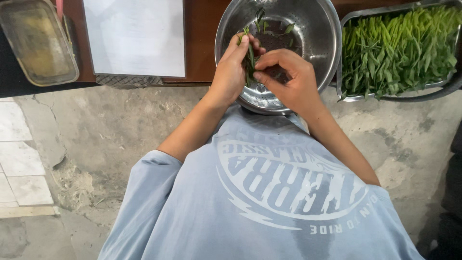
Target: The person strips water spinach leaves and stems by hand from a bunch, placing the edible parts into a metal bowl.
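Our left hand (pixel 232 70) is gripping a green sprig (pixel 250 62) over the steel colander (pixel 317 33); our right hand (pixel 288 77) is pinching its lower end, mid-picking, probably needing a clean snap.

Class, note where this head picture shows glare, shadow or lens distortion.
Head view: daylight is soft and even; glare streaks the steel colander wall; hands cast little shadow; wide-lens bending curves the tray edge; the greens look sharp.

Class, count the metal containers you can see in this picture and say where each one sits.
3: a round colander under the hands, a tray of greens at right, and a worn empty tray at far left. Others may lie outside the frame.
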